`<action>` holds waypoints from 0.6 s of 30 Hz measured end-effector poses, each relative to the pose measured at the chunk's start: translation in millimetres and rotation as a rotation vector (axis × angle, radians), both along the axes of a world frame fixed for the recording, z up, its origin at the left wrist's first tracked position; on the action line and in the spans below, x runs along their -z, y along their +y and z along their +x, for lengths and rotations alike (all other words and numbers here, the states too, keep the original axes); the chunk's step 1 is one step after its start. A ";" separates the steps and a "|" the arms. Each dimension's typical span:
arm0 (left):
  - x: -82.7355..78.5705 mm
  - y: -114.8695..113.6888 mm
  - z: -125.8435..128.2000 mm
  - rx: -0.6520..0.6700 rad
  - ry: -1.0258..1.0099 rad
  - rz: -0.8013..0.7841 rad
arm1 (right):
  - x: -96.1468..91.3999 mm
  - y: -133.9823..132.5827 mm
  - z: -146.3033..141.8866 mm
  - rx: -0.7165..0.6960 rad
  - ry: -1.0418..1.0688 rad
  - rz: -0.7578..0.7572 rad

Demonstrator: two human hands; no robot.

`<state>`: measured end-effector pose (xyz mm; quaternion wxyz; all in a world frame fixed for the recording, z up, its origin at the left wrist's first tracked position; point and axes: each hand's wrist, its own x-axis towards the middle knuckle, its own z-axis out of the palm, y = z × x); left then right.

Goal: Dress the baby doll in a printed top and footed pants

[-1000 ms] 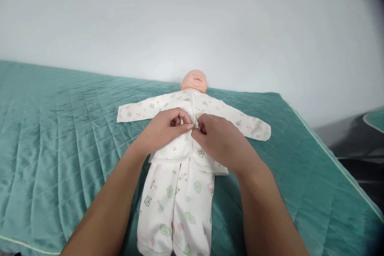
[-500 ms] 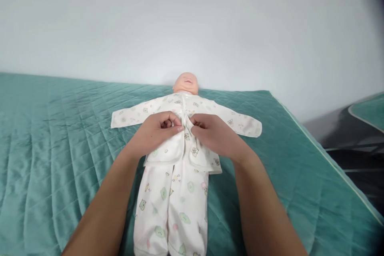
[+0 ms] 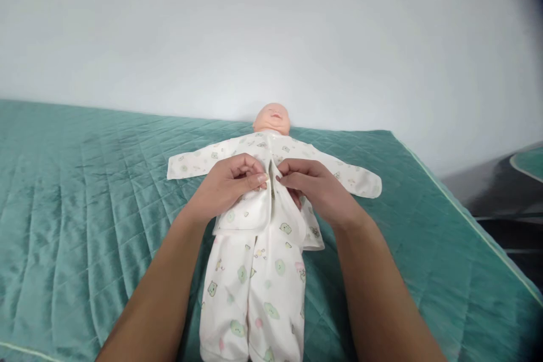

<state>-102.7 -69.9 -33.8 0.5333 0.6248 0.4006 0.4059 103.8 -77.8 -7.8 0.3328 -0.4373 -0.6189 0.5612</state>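
A baby doll (image 3: 272, 119) lies on its back, head at the far end and both sleeves spread sideways. It wears a white printed baby jacket (image 3: 250, 215) and matching printed trousers (image 3: 271, 288). My left hand (image 3: 237, 184) pinches the jacket's front edge on the left side, thumb on top. Opposite it, my right hand (image 3: 311, 186) pinches the other front edge, its lower fingers partly under the cloth. Between the two hands the jacket front gapes in a narrow slit. The upper front lies together near the neck. Any fasteners at my fingertips are too small to make out.
A green quilted cover (image 3: 106, 209) lies under the doll, its pale-piped edge running down the right. Behind it rises a plain white wall (image 3: 212, 34). Another green-topped surface (image 3: 528, 161) stands at the far right, over a dark area.
The right front of the jacket has been lifted and pulled aside, showing more of the trousers' top. Both hands keep their pinch. The whole view has shifted slightly.
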 end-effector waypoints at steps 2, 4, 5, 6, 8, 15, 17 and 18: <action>-1.1 -0.4 -0.9 0.025 0.003 0.014 | -0.1 -2.1 -6.5 0.025 0.011 0.008; -1.3 0.0 -2.4 0.039 0.000 0.028 | 0.4 -3.5 -10.4 0.040 0.000 0.020; -1.0 0.4 -3.3 0.043 -0.002 0.032 | 1.0 -3.8 -11.1 0.040 -0.011 0.024; -0.6 0.8 -4.1 0.046 -0.006 0.033 | 1.8 -3.9 -11.1 0.035 -0.024 0.029; 0.2 1.7 -5.5 0.057 -0.019 0.033 | 3.6 -3.3 -9.7 0.011 -0.042 0.037; -1.1 0.9 -4.0 0.052 -0.016 0.033 | 5.5 -1.4 -4.1 -0.073 -0.087 0.044; -1.5 0.1 -2.4 0.025 0.017 0.026 | 3.9 -1.5 -4.2 -0.077 -0.092 0.035; -1.6 -0.3 -1.8 0.010 0.037 0.027 | 3.2 -1.4 -4.6 -0.071 -0.087 0.024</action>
